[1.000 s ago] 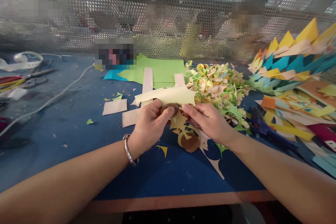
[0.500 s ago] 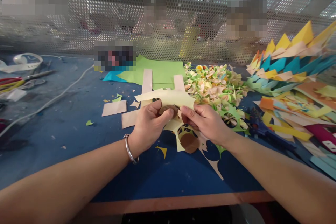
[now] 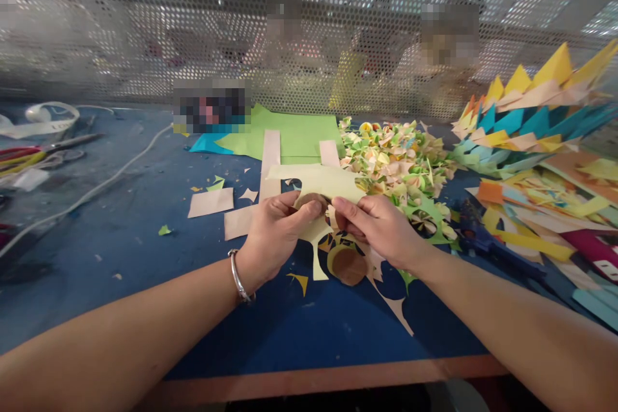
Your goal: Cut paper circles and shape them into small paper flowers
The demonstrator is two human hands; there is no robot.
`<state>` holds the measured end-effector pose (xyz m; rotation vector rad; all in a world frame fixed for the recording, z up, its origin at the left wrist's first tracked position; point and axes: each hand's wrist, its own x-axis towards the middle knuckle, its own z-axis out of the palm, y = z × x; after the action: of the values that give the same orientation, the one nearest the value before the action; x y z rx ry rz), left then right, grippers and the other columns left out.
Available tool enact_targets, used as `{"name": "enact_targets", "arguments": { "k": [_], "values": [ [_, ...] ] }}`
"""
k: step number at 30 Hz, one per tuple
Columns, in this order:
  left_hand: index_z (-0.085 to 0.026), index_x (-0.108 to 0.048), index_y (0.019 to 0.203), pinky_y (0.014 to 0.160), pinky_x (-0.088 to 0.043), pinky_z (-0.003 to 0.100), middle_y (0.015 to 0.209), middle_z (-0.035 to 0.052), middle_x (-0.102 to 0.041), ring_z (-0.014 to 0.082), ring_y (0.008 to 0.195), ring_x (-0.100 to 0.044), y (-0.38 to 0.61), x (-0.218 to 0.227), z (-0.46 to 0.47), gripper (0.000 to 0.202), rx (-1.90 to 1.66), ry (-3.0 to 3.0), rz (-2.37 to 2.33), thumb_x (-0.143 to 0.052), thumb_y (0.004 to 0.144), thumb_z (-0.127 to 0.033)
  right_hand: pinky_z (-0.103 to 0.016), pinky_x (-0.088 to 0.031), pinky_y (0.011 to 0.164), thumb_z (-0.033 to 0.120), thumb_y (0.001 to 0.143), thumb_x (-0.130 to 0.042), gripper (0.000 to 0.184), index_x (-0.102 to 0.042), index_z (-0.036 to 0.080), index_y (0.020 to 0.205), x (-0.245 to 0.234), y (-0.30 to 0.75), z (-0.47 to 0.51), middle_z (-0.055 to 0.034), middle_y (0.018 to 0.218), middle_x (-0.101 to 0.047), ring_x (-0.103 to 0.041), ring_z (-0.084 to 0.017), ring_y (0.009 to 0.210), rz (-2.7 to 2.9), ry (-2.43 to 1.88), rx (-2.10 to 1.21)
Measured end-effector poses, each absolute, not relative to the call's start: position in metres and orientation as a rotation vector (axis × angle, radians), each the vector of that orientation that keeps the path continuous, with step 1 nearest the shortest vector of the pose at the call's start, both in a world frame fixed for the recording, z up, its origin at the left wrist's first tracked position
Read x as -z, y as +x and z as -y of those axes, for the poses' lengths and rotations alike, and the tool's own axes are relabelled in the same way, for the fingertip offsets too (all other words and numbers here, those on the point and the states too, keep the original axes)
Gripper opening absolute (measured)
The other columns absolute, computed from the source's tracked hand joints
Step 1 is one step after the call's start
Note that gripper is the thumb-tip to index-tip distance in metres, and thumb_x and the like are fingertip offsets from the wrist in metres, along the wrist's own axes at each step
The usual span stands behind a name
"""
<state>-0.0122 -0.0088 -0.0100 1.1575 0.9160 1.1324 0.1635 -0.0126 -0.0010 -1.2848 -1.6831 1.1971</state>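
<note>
A pale yellow sheet of paper (image 3: 333, 181) with curved cut-outs is held in front of me, above the table. My left hand (image 3: 280, 225) is closed on it, the thumb pressing a round brown disc (image 3: 311, 201) against the paper. My right hand (image 3: 376, 225) pinches the sheet at the disc's right side; its curled fingers are partly hidden. A narrow paper tail (image 3: 319, 261) hangs below the left thumb. Beneath the hands lies another brown disc (image 3: 350, 265) with a pale yellow rim showing, beside pink paper offcuts (image 3: 393, 306).
A heap of small colored paper pieces (image 3: 396, 158) lies beyond my right hand. Green sheets (image 3: 299, 132) and pink strips (image 3: 271, 158) are behind the work. A dark blue glue gun (image 3: 497, 244) and folded paper spikes (image 3: 526, 119) stand right; a white cable (image 3: 111, 177) runs left.
The yellow sheet has shifted slightly right and turned. Its lower part has come away from around the brown disc on the table, leaving a tail to the left. Both hands keep their hold.
</note>
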Motion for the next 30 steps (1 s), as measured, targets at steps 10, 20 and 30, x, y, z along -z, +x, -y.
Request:
{"name": "enact_targets", "arguments": {
  "k": [10,20,30],
  "values": [
    [-0.015,-0.068,0.077,0.068,-0.049,0.023,0.075,0.0020,-0.067,0.0122,0.071,-0.058,-0.012,0.009,0.008,0.014,-1.096,1.162,-0.796,-0.066,0.082,-0.029,-0.025,-0.017,0.042,0.064,0.087,-0.052,0.055,-0.057,0.016,0.060,0.002,0.163,0.011,0.0078,0.044,-0.028,-0.025,-0.006,0.041,1.606,-1.270,-1.293],
    [-0.020,-0.057,0.062,0.050,-0.036,0.024,0.059,-0.0017,-0.054,0.0124,0.055,-0.046,-0.022,0.011,0.002,0.027,-1.202,1.623,-1.085,-0.064,0.083,-0.035,-0.026,-0.011,0.040,0.062,0.084,-0.059,0.049,-0.060,0.016,0.068,-0.005,0.159,0.017,0.0082,0.051,-0.030,-0.022,-0.005,0.042,1.351,-1.246,-1.553],
    [-0.021,-0.051,0.059,0.047,-0.027,0.026,0.055,-0.0023,-0.046,0.0119,0.053,-0.036,-0.024,0.010,0.000,0.030,-1.170,1.735,-1.130,-0.062,0.085,-0.034,-0.027,-0.014,0.039,0.056,0.085,-0.062,0.043,-0.065,0.015,0.070,-0.005,0.162,0.019,0.0064,0.051,-0.037,-0.025,-0.004,0.040,1.339,-1.240,-1.562]
  ]
}}
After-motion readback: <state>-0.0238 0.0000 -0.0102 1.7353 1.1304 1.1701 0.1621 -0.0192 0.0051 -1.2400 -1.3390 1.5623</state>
